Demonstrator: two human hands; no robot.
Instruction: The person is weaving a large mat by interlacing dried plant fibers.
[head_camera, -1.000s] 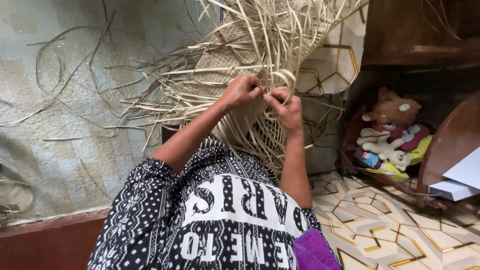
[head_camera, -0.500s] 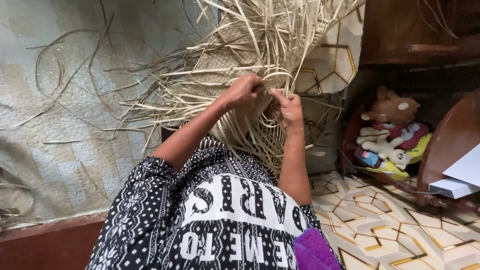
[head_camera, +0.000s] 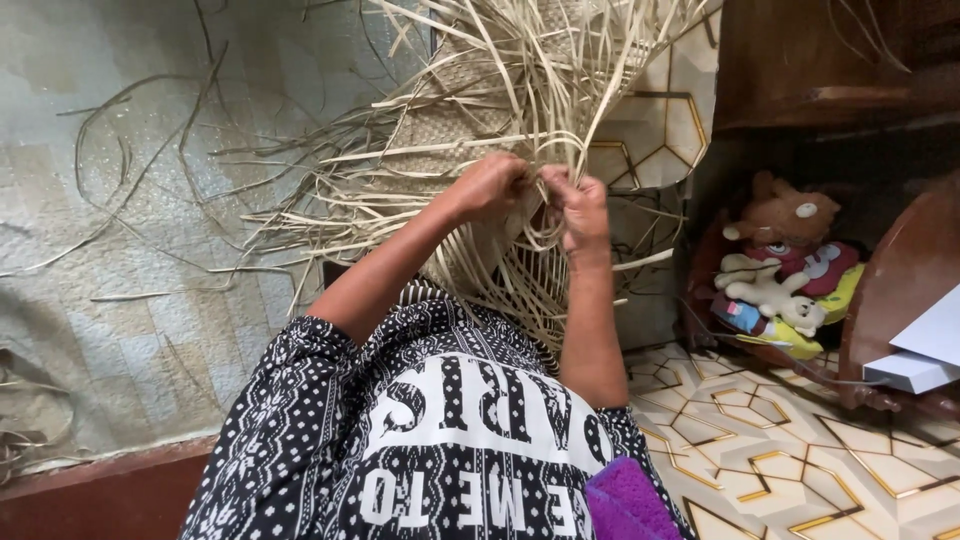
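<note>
Both hands work a half-woven palm-strip mat (head_camera: 470, 130): left hand (head_camera: 490, 185) and right hand (head_camera: 575, 200) each pinch pale strips (head_camera: 545, 150). Weaving appears mid-course; the next crossing likely needs the loose strips kept taut.

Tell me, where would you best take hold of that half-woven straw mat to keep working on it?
Probably at the loose strips just beyond the woven edge, where the left hand and right hand already pinch them. Come from the person's side, fingers closing across a flat strip. The woven mat is broad and limp, offering no firm grip, and the far strip ends splay out and would bend.
</note>
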